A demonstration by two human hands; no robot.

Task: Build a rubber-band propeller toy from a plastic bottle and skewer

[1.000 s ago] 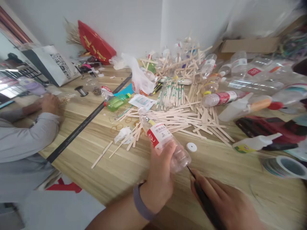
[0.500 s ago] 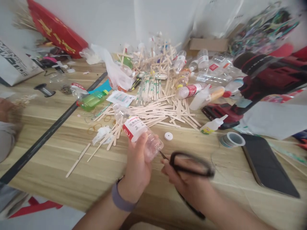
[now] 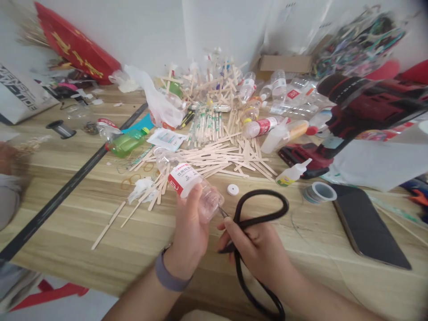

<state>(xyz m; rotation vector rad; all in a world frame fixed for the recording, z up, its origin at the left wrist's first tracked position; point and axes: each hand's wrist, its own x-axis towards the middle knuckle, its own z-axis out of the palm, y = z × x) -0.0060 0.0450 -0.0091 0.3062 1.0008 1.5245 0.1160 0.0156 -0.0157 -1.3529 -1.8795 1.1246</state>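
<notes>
My left hand (image 3: 192, 223) is wrapped round a clear plastic bottle (image 3: 209, 200) with a red and white label, tilted with its base toward my right hand. In my right hand (image 3: 257, 245) is a pair of scissors (image 3: 262, 218) with large black loop handles, spread apart. One blade tip meets the bottle's base; whether it has gone through the plastic I cannot tell. Just beyond lies a white round disc (image 3: 233, 189) with a small hole. Wooden craft sticks (image 3: 217, 156) are heaped behind the bottle.
To the right stand a red and black power drill (image 3: 347, 116), a glue bottle (image 3: 292, 174), a wire spool (image 3: 319, 192) and a phone (image 3: 371, 223). A green bottle (image 3: 129, 142) lies left, near a dark strip (image 3: 67, 191). Another person's arm (image 3: 6, 196) shows at the left edge.
The scissors' handles have turned and spread wider in my right hand, and the second loop now shows below. My left hand keeps the bottle nearly in place. The view shifted slightly.
</notes>
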